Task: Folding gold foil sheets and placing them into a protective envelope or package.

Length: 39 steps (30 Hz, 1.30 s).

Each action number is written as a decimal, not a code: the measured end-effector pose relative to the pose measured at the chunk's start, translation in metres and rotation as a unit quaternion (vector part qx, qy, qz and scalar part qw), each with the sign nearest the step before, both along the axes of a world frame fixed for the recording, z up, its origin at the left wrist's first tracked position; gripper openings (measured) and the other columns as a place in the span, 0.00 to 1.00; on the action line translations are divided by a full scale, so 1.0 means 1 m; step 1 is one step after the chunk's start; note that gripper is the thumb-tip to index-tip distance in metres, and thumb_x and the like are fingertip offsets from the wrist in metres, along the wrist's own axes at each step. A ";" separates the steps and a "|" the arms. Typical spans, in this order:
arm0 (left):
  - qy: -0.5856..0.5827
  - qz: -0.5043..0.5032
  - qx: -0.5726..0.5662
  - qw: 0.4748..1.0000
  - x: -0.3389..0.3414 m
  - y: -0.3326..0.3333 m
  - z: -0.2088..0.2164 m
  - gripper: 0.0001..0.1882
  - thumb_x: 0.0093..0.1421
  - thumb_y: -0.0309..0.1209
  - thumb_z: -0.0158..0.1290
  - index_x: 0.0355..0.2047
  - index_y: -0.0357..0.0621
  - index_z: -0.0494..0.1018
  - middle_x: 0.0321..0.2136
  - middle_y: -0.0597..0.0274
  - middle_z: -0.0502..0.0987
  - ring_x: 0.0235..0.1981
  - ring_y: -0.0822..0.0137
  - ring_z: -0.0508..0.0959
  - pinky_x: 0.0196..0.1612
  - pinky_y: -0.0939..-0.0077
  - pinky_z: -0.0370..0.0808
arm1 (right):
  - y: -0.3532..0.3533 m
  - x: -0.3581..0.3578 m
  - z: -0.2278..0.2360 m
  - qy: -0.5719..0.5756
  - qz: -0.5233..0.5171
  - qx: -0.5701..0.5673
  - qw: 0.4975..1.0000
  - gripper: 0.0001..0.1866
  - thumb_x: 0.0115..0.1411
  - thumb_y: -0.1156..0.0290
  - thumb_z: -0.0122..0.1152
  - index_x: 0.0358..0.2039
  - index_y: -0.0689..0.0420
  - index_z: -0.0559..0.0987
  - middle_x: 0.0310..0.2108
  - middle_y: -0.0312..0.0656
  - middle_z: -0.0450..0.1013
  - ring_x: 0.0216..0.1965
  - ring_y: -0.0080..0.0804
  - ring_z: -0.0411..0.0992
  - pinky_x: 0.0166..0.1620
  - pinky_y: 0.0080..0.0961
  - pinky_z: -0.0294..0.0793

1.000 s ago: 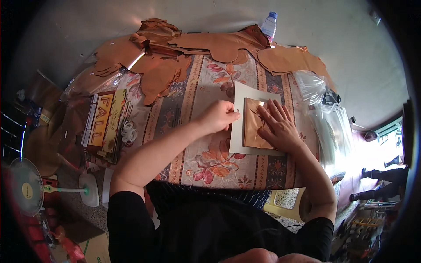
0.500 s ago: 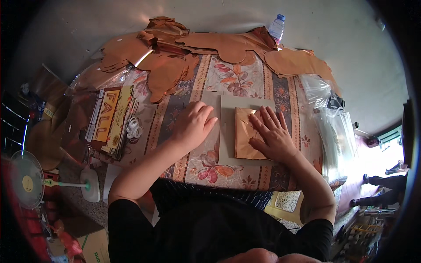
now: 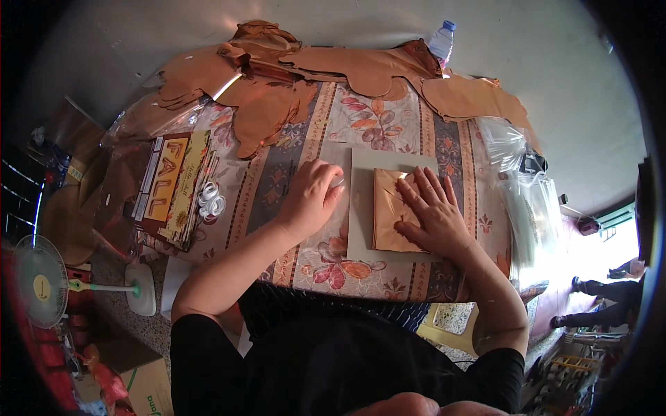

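Observation:
My right hand (image 3: 433, 211) lies flat with fingers spread on a folded copper-coloured foil piece (image 3: 386, 218), pressing its right side. Beneath the foil is a grey rectangular card (image 3: 361, 243), which sticks out around it. To the left of the card, my left hand (image 3: 313, 197) hovers over the table with its fingers curled and its thumb near the index finger. Something pale shows between thumb and finger, too small to make out. Both forearms reach in from the near edge.
Flat copper foil balloons (image 3: 347, 66) lie in overlapping stacks along the far edge, by a plastic bottle (image 3: 441, 45). Printed cards (image 3: 170, 187) and white ribbon rolls (image 3: 211, 201) sit at left, clear plastic bags (image 3: 531, 215) at right. A fan (image 3: 41, 281) stands left of the table.
My left hand has curled slightly, its thumb drawing closer to the index finger. The right hand stays flat on the foil. The view has shifted slightly.

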<state>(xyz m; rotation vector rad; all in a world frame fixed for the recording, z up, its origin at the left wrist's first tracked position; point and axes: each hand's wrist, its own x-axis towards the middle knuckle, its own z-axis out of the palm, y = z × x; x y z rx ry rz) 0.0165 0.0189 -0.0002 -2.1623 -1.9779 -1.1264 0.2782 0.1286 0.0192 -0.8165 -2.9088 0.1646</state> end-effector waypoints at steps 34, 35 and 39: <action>0.022 -0.057 -0.077 0.995 0.007 0.006 0.016 0.10 0.58 0.25 0.54 0.41 0.41 0.72 0.36 0.58 0.72 0.40 0.56 0.75 0.45 0.64 0.73 | -0.001 -0.001 0.004 -0.002 -0.009 -0.015 1.000 0.40 0.58 0.43 0.54 0.68 0.45 0.59 0.69 0.53 0.47 0.72 0.48 0.41 0.70 0.50 0.32; 0.022 -0.058 -0.077 0.995 0.007 0.005 0.016 0.11 0.58 0.26 0.55 0.42 0.42 0.72 0.38 0.58 0.71 0.41 0.56 0.74 0.46 0.64 0.73 | -0.001 -0.001 0.003 -0.002 -0.010 -0.016 1.000 0.40 0.58 0.43 0.54 0.68 0.45 0.59 0.69 0.53 0.47 0.72 0.48 0.41 0.70 0.50 0.32; 0.023 -0.056 -0.072 0.996 0.008 0.003 0.013 0.14 0.57 0.27 0.56 0.44 0.42 0.71 0.40 0.58 0.70 0.43 0.56 0.73 0.47 0.64 0.72 | -0.001 -0.001 0.002 -0.002 -0.006 -0.010 1.000 0.40 0.58 0.43 0.54 0.68 0.44 0.59 0.69 0.53 0.47 0.72 0.48 0.41 0.69 0.51 0.32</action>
